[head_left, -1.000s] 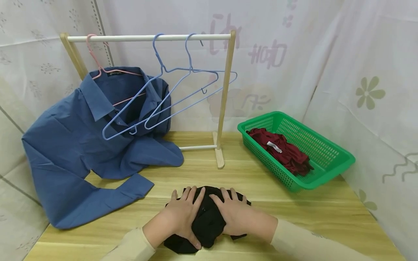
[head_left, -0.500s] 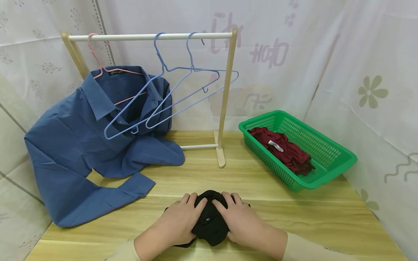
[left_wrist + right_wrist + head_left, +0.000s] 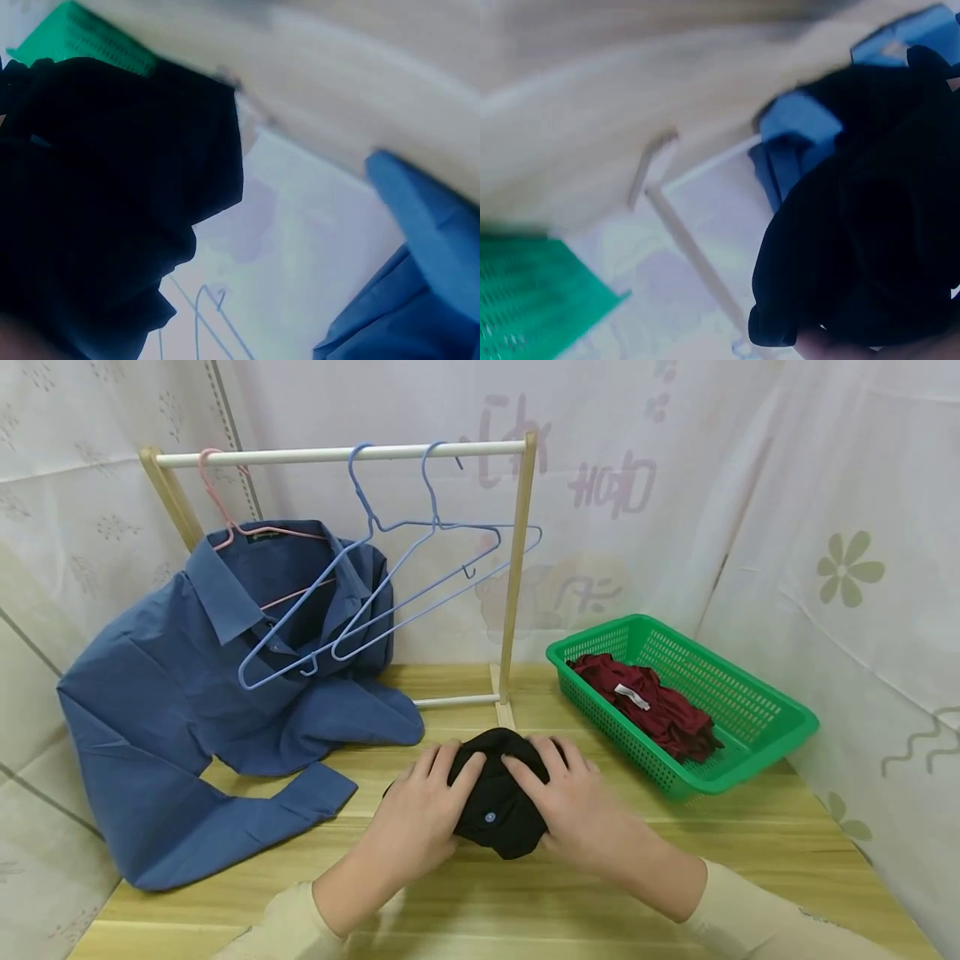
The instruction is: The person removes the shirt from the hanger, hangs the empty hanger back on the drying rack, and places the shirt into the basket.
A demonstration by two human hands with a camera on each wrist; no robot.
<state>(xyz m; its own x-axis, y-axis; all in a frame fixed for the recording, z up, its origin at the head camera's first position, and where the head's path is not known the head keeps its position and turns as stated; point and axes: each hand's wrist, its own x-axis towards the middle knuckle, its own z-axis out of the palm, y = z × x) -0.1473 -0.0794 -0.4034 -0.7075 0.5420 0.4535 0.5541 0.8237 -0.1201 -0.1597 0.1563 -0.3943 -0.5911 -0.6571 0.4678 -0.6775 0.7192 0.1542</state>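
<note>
Gripping black cloth (image 3: 501, 800) from both sides: left hand (image 3: 422, 806) and right hand (image 3: 583, 803) curled round it, bunch held above table (image 3: 517, 918). Even pressure should stop loose folds slipping; watch clearance to blue shirt (image 3: 150, 685) at left and hangers (image 3: 435, 520) beyond.

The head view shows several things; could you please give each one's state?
Black garment: bunched, held by left hand and right hand
Blue collared shirt: hung on pink hanger
Two blue hangers: hung, bare
Green basket: holding maroon garment
Maroon garment: crumpled
Clothes rack: upright
</note>
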